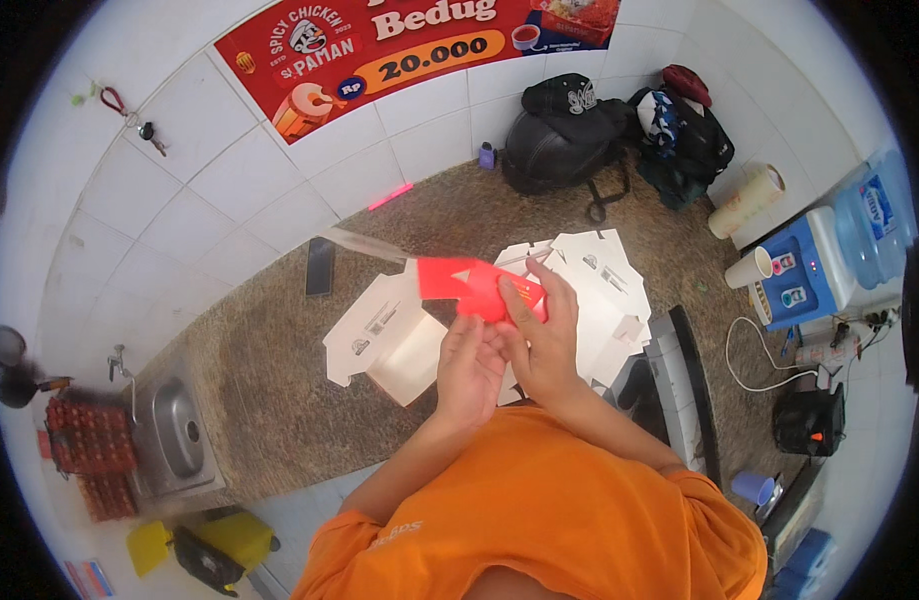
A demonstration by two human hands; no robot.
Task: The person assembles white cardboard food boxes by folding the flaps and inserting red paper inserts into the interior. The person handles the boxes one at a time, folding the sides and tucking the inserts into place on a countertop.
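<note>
My right hand (551, 338) is closed on a bright red printed piece (441, 279), with the thumb on its face and the fingers along its right end. It looks like thin card or a sleeve. At its lower edge my left hand (467, 368) pinches with curled fingertips, partly hidden. A blurred, pale translucent strip (364, 244) reaches left from the red piece; I cannot make out what it is. On the counter below lie a white cardboard box blank (384, 325), partly folded, and a stack of white box blanks (601, 275).
A dark phone (320, 266) and pink marker (390, 196) lie on the stone counter (269, 370). At the back are a black bag (554, 150) and caps. A water dispenser (804, 265) stands right, above a cable (734, 350). The steel sink (179, 430) is left, beside egg trays (91, 435).
</note>
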